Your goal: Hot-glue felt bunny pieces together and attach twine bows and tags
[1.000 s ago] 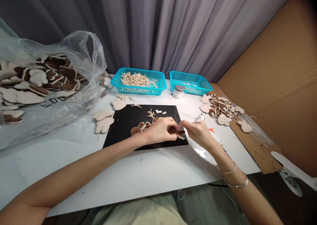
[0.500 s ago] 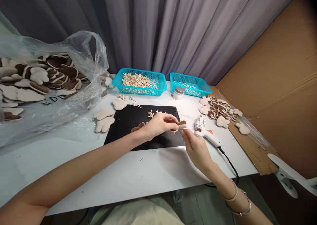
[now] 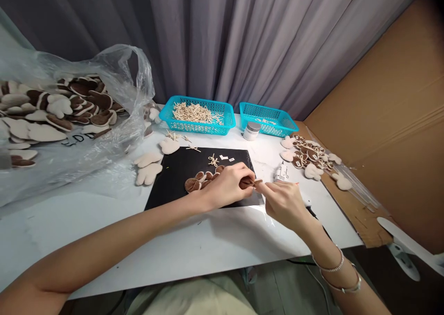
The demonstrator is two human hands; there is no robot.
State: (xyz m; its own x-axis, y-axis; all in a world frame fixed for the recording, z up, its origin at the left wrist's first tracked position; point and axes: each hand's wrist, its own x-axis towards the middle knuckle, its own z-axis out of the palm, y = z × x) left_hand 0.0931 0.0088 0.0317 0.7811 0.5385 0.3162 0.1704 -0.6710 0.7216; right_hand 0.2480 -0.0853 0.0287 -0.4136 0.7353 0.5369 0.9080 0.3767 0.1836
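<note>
Over the right side of the black mat (image 3: 173, 167), my left hand (image 3: 231, 183) is closed round a brown and cream plush bunny-head patch (image 3: 245, 182). The fingers of my right hand (image 3: 284, 203) pinch its narrow end, which looks like an ear. Several brown plush patches (image 3: 192, 184) lie on the mat, partly hidden behind my left hand. Beyond them are a cream cord bow (image 3: 213, 160) and small white labels (image 3: 231, 159). A white glue gun (image 3: 281, 171) rests just past my right hand, which covers most of its handle.
A clear plastic bag (image 3: 114, 153) of plush patches fills the left. Behind the mat stand a blue basket (image 3: 197, 129) of cord bows, a second blue basket (image 3: 277, 129) and a grey-lidded jar (image 3: 251, 132). Patches with bows (image 3: 305, 153) are piled at right, beside a cardboard wall (image 3: 378, 120).
My left hand has turned, so the patch's brown side shows more. My right hand has shifted right and now hides the glue gun's handle. More patches and labels on the mat are visible.
</note>
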